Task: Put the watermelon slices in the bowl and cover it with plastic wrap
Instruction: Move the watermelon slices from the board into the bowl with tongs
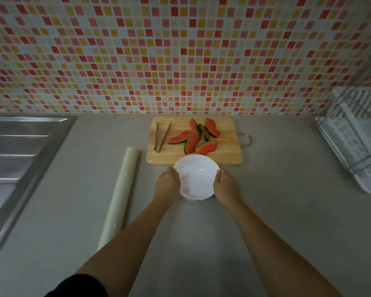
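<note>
Left hand (167, 182): lower centre of the frame, cupped against the left rim of the bowl, fingers closed on its edge.
Right hand (224, 185): lower centre, mirrored on the bowl's right rim, fingers wrapped round the side and gripping it.
Bowl (196, 176): white, held between the two hands at centre frame; faint pink smears inside, no slices in it; its far rim overlaps the board's near edge in the picture.
Slices (196, 137): about six red wedges with green rind, piled loosely on the right half of the board, just above the bowl in the frame and apart from both hands.
Board (227, 151): pale wood, centre frame against the wall, a metal loop handle at its right end.
Tongs (161, 137): metal, lying on the board's left part, tips pointing up the frame.
Wrap (120, 195): long pale roll lying on the counter left of centre, slanting from the board's left corner down toward the left forearm, apart from the hands.
Sink (19, 159): steel drainer at the left edge.
Rack (356, 136): wire dish rack at the right edge.
Wall (180, 50): red, orange and white mosaic tiles across the upper frame.
</note>
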Demonstrator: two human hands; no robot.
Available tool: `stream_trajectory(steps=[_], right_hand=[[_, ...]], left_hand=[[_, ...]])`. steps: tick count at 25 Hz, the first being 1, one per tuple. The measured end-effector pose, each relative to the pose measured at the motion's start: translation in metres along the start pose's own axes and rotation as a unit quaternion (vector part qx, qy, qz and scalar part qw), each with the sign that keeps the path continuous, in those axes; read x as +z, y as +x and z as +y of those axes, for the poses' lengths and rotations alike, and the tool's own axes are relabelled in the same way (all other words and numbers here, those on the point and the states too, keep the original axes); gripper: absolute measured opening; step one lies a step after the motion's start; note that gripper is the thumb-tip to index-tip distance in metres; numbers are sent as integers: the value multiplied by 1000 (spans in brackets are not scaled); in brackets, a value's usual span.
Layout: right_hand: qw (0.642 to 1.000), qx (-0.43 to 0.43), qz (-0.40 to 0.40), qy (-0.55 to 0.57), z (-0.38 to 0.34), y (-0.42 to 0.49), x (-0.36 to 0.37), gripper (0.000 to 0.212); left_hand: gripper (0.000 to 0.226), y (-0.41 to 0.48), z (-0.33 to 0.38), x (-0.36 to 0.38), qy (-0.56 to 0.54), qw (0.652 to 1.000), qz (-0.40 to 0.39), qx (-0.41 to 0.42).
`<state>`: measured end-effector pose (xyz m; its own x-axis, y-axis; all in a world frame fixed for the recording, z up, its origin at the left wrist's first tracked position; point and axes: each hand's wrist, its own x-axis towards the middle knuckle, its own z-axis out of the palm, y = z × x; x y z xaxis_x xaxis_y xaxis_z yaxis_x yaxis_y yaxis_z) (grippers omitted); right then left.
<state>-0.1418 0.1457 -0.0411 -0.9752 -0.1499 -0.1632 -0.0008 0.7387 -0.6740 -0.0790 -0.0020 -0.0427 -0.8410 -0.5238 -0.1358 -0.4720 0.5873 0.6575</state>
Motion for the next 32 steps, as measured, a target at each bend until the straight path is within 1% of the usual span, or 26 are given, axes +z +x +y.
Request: stream_trajectory(steps=[3, 5, 7, 8, 10, 11, 13, 14, 16, 18, 19, 21, 22, 24, 26, 29, 32], right_hand=[[1000, -4, 24, -10, 4, 4, 7, 34], [999, -10, 35, -24, 7, 6, 10, 34], [998, -16, 45, -47, 8, 7, 11, 34], [997, -20, 50, -55, 9, 8, 12, 34], [997, -24, 51, -59, 10, 8, 13, 32], [997, -25, 51, -59, 10, 8, 13, 32], [996, -32, 51, -61, 11, 9, 15, 32], [996, -35, 53, -62, 12, 9, 16, 32], [996, -36, 57, -54, 13, 10, 17, 31], [997, -37, 56, -43, 13, 10, 17, 31], [997, -39, 55, -37, 13, 10, 17, 31], [997, -38, 52, -30, 12, 10, 17, 30], [998, -36, 49, -28, 12, 10, 16, 31], [998, -32, 43, -25, 12, 10, 15, 31], [998, -31, 38, -26, 11, 9, 14, 32], [998, -29, 37, -34, 11, 9, 14, 32], [998, -28, 35, -38, 11, 10, 15, 33]], left_hand=[[39, 5, -6, 7, -21, 1000, 7, -10], [43, 12, -11, 7, -28, 999, 10, -23], [45, 29, -10, 0, -30, 999, 31, -31], [42, 43, -8, -4, -9, 998, 49, -29], [38, 74, -4, -11, 100, 992, 77, -10], [39, 89, -2, -13, 150, 985, 83, -11], [45, 114, -2, -15, 204, 976, 74, -37], [46, 122, -3, -15, 210, 974, 63, -55], [40, 132, -5, -14, 203, 974, 44, -86], [34, 137, -6, -14, 177, 979, 39, -93], [34, 140, -8, -16, 165, 982, 34, -87], [33, 143, -11, -26, 80, 994, 15, -66], [33, 142, -14, -33, 49, 998, 5, -41], [35, 136, -22, -46, 41, 999, -16, 0], [42, 131, -30, -59, 82, 995, -45, 37], [54, 131, -41, -70, 206, 970, -93, 88], [54, 135, -42, -69, 277, 952, -85, 101]])
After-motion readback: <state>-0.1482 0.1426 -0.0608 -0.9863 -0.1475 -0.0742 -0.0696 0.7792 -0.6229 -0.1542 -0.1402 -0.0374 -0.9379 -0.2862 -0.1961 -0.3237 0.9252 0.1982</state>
